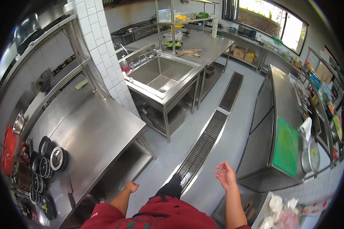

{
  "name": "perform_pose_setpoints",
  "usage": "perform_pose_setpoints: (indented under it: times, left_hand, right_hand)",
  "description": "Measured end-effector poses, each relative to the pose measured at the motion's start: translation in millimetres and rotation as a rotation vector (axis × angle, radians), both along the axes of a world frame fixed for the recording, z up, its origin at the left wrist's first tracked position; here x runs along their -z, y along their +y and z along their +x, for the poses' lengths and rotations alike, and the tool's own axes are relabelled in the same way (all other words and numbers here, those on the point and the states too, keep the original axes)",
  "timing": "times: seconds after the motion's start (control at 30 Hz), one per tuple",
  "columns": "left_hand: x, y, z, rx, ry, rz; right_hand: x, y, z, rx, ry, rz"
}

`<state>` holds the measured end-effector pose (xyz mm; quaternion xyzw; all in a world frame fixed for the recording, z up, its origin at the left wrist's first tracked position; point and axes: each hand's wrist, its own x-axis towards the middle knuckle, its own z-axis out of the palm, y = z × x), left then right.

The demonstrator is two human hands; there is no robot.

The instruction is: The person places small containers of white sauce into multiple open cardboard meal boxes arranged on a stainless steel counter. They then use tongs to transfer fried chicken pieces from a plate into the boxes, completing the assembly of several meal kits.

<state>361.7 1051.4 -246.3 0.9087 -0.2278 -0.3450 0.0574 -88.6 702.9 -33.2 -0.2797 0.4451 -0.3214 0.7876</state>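
My left hand [132, 187] hangs low beside the steel table [99, 122], its fingers curled in and nothing showing in them. My right hand [226, 176] is held out over the floor with its fingers apart, empty. Neither hand touches anything. Several black pans [46, 146] and small round black dishes [38, 182] are gathered at the left end of that table. A dark-bladed knife [72, 200] lies near its edge. To the right, a green cutting board [286, 146] rests on a steel counter [281, 89].
A grated floor drain [204, 141] runs ahead between the counters. Beyond the tiled pillar [99, 49] stands a steel sink [160, 74]. A cloth [189, 52] and a bowl of greens [173, 44] lie on the far table. Plastic bags [281, 213] sit at lower right.
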Motion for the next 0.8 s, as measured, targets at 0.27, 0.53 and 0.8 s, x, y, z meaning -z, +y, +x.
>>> perform_pose_setpoints:
  times: [0.27, 0.53, 0.8]
  left_hand:
    - [83, -226, 37, -0.054, 0.221, -0.036]
    - [-156, -533, 62, -0.129, 0.622, -0.619]
    - [-235, -717, 113, -0.554, 0.332, -1.227]
  right_hand:
    - [-40, -310, 192, -0.209, 0.188, -0.233]
    - [-57, -618, 381, -0.315, 0.332, -0.453]
    - [-45, -940, 667, -0.415, 0.295, -1.085]
